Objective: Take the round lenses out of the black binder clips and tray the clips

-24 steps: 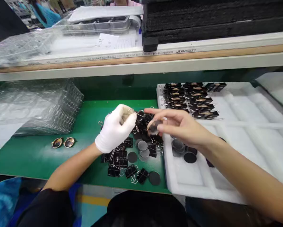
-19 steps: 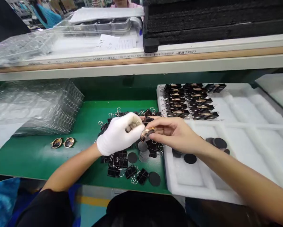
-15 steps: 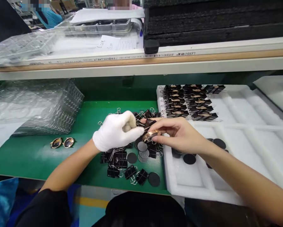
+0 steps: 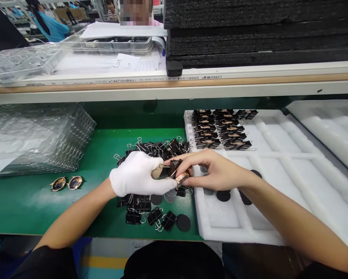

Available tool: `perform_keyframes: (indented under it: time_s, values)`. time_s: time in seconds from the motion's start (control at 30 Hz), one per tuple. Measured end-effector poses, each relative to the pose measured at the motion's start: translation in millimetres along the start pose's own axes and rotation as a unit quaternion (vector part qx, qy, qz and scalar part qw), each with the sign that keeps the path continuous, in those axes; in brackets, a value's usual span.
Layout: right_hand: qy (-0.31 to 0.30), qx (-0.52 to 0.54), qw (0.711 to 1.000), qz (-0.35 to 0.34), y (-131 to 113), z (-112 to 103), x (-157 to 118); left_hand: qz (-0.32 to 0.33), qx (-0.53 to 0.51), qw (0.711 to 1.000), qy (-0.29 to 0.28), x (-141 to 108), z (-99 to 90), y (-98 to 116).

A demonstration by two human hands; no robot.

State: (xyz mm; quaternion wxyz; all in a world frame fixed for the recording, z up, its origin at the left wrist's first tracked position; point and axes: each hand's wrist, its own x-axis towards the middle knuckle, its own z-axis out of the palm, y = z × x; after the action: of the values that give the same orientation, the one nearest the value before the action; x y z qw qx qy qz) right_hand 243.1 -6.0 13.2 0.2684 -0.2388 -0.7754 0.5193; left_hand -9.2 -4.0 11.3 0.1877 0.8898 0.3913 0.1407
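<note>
My left hand [image 4: 140, 173], in a white glove, is closed on a black binder clip [image 4: 175, 166] by its wire handles. In my bare right hand [image 4: 217, 169] a gold watch case [image 4: 182, 178] is pinched between thumb and fingers, right against the clip. The right fingers also reach over the clip, and whether its jaws are around the case cannot be made out. Below and behind the hands lies a pile of black binder clips [image 4: 139, 203] with dark round discs [image 4: 183, 223] among them. Two more gold watch cases [image 4: 75, 182] rest on the green table to the left.
A white foam tray [image 4: 267, 166] at right holds rows of clipped watch cases [image 4: 232, 130] and several dark discs [image 4: 223, 195]. Clear plastic trays [image 4: 45, 139] are stacked at left. A white-edged shelf [image 4: 133, 94] crosses above, bearing black foam sheets [image 4: 258, 42].
The view has shifted slightly. My hands have drawn closer together, and the watch case has tilted against the clip. Both hands keep their hold.
</note>
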Motion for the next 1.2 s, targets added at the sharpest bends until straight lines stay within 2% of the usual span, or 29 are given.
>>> perform_keyframes:
  time_s: [0.07, 0.13, 0.17, 0.23, 0.33, 0.4, 0.53, 0.63, 0.77, 1.2]
  values:
    - [-0.020, 0.006, 1.000, 0.015, -1, -2, 0, 0.018, 0.002, 1.000, 0.009, 0, 2.0, -1]
    - [-0.016, 0.048, 0.998, 0.038, -1, -2, 0, 0.009, -0.001, 1.000, 0.027, 1, 2.1, -3]
    - [0.011, 0.085, 0.995, 0.052, -1, 0, 1, -0.006, -0.009, 0.999, 0.035, 1, 1.2, -4]
    - [0.119, 0.180, 0.973, 0.088, 1, 4, 3, -0.043, -0.045, 0.997, 0.039, 3, -1.7, -5]
    - [0.282, 0.312, 0.898, 0.132, 4, 15, 9, -0.079, -0.123, 0.989, 0.025, 5, -5.6, -5]
    - [0.324, 0.365, 0.861, 0.146, 7, 22, 13, -0.092, -0.158, 0.983, 0.023, 6, -5.6, -4]
    - [0.334, 0.401, 0.841, 0.143, 12, 32, 15, -0.126, -0.192, 0.973, 0.022, 6, -0.6, -1]
    - [0.339, 0.418, 0.830, 0.145, 15, 36, 13, -0.128, -0.195, 0.972, 0.015, 6, 2.6, 1]
    - [0.355, 0.399, 0.833, 0.146, 16, 37, 12, -0.140, -0.200, 0.969, 0.027, 6, 3.6, 2]
    - [0.343, 0.408, 0.830, 0.165, 16, 42, 12, -0.138, -0.189, 0.972, 0.021, 8, 4.2, 3]
